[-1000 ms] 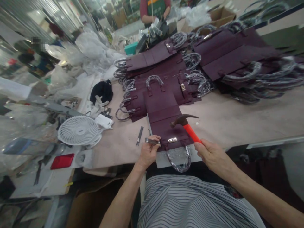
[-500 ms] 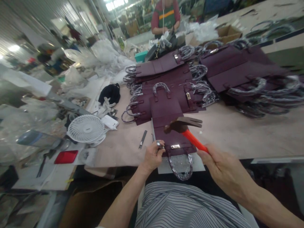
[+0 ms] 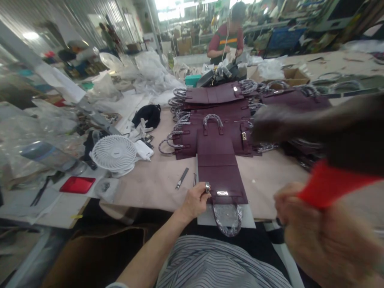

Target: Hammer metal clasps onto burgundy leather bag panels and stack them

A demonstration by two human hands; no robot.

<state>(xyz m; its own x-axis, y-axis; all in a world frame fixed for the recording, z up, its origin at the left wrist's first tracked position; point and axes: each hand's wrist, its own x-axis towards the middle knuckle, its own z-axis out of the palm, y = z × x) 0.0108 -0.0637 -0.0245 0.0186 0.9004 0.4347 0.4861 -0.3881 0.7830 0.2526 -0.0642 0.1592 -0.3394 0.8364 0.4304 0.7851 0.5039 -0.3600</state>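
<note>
My left hand (image 3: 195,201) is closed on a small metal punch (image 3: 207,187) that stands on the near edge of a flat purple bag (image 3: 220,176), just left of its silver clasp (image 3: 222,193). The bag's plastic-wrapped handle (image 3: 227,218) hangs over a grey plate (image 3: 248,219) at the table's front edge. My right hand (image 3: 327,236), large and blurred close to the camera, grips the red handle of a hammer (image 3: 322,134). The dark hammer head is smeared across the right of the view, high above the bag.
Stacks of purple bags (image 3: 223,116) with wrapped handles fill the table's middle and far right. A white fan (image 3: 114,153), a red case (image 3: 77,185), a black cloth (image 3: 148,115) and a small blade (image 3: 182,178) lie to the left. Another person (image 3: 226,40) works at the far end.
My right hand has swung the hammer up from over the bag to close by the camera. My left hand has turned the punch from lying sideways to standing beside the clasp. The view tilted up.
</note>
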